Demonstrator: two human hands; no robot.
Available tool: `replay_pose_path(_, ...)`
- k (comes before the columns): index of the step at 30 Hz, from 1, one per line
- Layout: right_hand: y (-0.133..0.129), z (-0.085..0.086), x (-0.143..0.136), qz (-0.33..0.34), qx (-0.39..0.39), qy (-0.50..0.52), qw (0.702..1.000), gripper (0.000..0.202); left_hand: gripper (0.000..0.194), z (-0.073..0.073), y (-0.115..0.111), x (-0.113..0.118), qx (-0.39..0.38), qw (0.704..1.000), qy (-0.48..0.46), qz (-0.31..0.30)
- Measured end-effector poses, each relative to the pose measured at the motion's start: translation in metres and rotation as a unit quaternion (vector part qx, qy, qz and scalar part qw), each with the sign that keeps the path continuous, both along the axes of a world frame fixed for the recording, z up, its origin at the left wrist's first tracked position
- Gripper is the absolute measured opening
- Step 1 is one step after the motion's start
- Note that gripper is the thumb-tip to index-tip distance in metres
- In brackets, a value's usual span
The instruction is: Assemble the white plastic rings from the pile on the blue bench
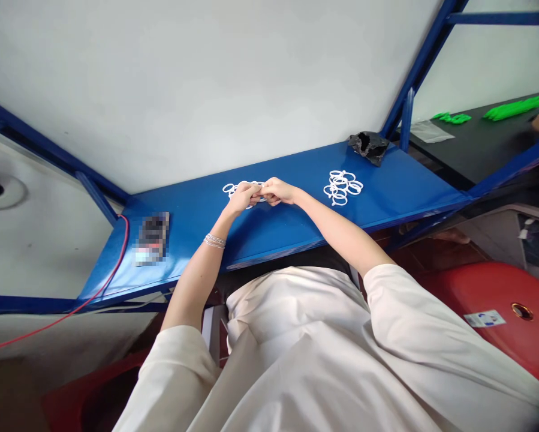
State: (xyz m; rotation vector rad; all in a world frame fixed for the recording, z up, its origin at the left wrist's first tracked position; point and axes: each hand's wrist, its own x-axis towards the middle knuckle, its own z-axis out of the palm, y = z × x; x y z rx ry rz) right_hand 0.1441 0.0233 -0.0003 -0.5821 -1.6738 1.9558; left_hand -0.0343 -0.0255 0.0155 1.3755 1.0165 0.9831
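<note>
My left hand (244, 198) and my right hand (278, 192) meet above the blue table (291, 225), fingers closed in a pinch and fingertips together. What they hold between them is too small and hidden to make out. Several white rings (228, 188) lie beneath and behind my hands, partly covered by them. Farther right on the table is a second loose cluster of white rings (340, 186). Beaded bracelets circle my left wrist.
A crumpled black bag (369, 147) sits at the table's back right corner. A blurred-out flat object (152, 239) lies at the left, near a red cable (124, 240). Beyond the blue frame are green pieces (514, 108) and part of another person's arm. A red stool (489, 300) stands at right.
</note>
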Motion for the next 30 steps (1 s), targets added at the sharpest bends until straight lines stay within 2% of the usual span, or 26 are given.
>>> replay_pose_path(5, -0.0007, -0.0023, -0.0013, 0.01, 0.02, 0.014, 1.0, 0.062, 0.049, 0.0025, -0.0017, 0.0025, 0.004, 1.0, -0.01, 0.016)
replay_pose_path(11, -0.0003, -0.0054, -0.0029, -0.01, 0.032, 0.007, 0.999, 0.07, 0.049, 0.0027, -0.0028, 0.0043, -0.007, 1.0, -0.004, 0.02)
replay_pose_path(30, -0.0004, -0.0053, -0.0032, -0.033, 0.034, -0.008, 0.999, 0.067, 0.052, 0.002, -0.004, 0.0033, -0.015, 1.0, 0.012, 0.018)
